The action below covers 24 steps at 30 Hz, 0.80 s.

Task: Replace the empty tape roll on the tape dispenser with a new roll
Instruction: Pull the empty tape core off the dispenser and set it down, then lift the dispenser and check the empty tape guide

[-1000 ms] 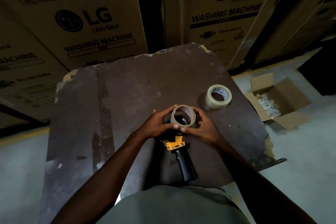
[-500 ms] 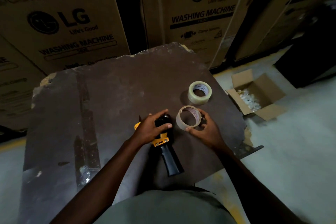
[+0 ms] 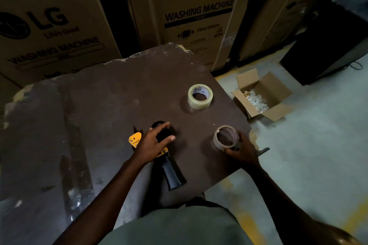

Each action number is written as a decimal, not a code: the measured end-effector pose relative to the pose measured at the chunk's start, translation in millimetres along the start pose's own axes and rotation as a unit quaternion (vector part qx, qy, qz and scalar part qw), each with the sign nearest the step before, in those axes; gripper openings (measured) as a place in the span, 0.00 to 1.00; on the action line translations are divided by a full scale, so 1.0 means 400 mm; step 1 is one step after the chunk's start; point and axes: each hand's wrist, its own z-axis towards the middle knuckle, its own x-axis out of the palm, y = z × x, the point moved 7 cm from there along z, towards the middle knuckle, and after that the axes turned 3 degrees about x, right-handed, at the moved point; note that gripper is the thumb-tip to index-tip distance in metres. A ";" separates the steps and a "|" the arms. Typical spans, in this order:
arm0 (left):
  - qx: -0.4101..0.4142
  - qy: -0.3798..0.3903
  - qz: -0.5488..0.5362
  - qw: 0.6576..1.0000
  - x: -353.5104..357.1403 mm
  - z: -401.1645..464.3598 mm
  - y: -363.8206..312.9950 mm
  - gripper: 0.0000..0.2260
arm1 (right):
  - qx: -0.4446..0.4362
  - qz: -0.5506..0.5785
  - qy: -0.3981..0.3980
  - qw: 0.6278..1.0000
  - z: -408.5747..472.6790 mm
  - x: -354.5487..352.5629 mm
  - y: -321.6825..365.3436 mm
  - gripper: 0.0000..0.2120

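Observation:
The tape dispenser (image 3: 171,173), yellow and black with a black handle pointing toward me, lies on the dark brown table (image 3: 99,105). My left hand (image 3: 153,143) rests on its head, fingers spread over the black hub. My right hand (image 3: 242,150) holds the empty cardboard tape core (image 3: 226,137) near the table's right edge, off the dispenser. The new clear tape roll (image 3: 200,96) lies flat on the table beyond both hands, untouched.
Large LG washing machine cartons (image 3: 199,10) stand behind the table. An open cardboard box (image 3: 260,95) with white pieces sits on the floor to the right. A dark object (image 3: 328,45) stands at the far right. The table's right edge is chipped.
My right hand has pulled the empty core off the dispenser and carried it right toward the table edge. My left hand stayed pressing on the dispenser head.

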 end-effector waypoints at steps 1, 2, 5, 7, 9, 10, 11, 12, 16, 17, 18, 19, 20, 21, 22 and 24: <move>0.001 -0.004 0.000 1.000 -0.002 -0.001 0.000 0.24 | 0.001 -0.010 -0.007 1.000 -0.004 -0.005 -0.008 0.34; 0.003 -0.006 0.002 1.000 -0.005 -0.003 -0.003 0.24 | -0.001 -0.019 -0.013 1.000 -0.007 -0.007 -0.020 0.34; 0.009 -0.006 0.004 1.000 -0.010 -0.009 -0.008 0.23 | -0.015 -0.038 -0.010 0.999 -0.018 -0.011 -0.034 0.33; 0.002 -0.012 -0.001 1.000 -0.016 -0.017 -0.008 0.21 | -0.013 -0.066 -0.017 0.998 -0.015 -0.013 -0.042 0.34; -0.006 -0.027 -0.005 1.000 -0.027 -0.027 -0.005 0.20 | -0.016 -0.119 -0.054 0.991 -0.006 -0.001 -0.059 0.38; -0.006 -0.038 -0.004 0.999 -0.034 -0.034 -0.006 0.19 | -0.024 -0.148 -0.077 0.986 -0.008 0.008 -0.059 0.41; -0.009 -0.050 -0.003 0.999 -0.044 -0.042 -0.004 0.17 | -0.032 -0.168 -0.101 0.980 -0.019 0.016 -0.041 0.42; -0.010 -0.064 -0.007 0.998 -0.054 -0.050 -0.002 0.16 | -0.052 -0.178 -0.131 0.974 -0.034 0.023 -0.013 0.41; -0.028 -0.118 -0.048 0.991 -0.098 -0.090 0.021 0.13 | -0.082 -0.096 -0.076 0.989 -0.099 0.139 0.099 0.25; -0.038 -0.128 -0.061 0.989 -0.107 -0.102 0.031 0.12 | -0.067 -0.072 -0.031 0.995 -0.111 0.183 0.117 0.22; -0.050 -0.138 -0.070 0.987 -0.117 -0.115 0.043 0.10 | -0.056 -0.045 0.016 0.997 -0.121 0.230 0.132 0.19; -0.062 -0.147 -0.075 0.984 -0.128 -0.129 0.054 0.09 | -0.034 -0.025 0.065 0.997 -0.138 0.271 0.154 0.16; -0.072 -0.155 -0.078 0.982 -0.137 -0.141 0.065 0.09 | -0.020 -0.008 0.107 0.994 -0.146 0.308 0.167 0.13; -0.084 -0.163 -0.082 0.980 -0.145 -0.153 0.082 0.09 | -0.005 -0.014 0.145 0.989 -0.156 0.336 0.189 0.14; -0.093 -0.169 -0.078 0.978 -0.154 -0.167 0.095 0.09 | 0.001 -0.030 0.177 0.984 -0.158 0.370 0.197 0.16; -0.100 -0.172 -0.064 0.978 -0.166 -0.190 0.118 0.09 | 0.013 -0.082 0.232 0.969 -0.157 0.424 0.204 0.20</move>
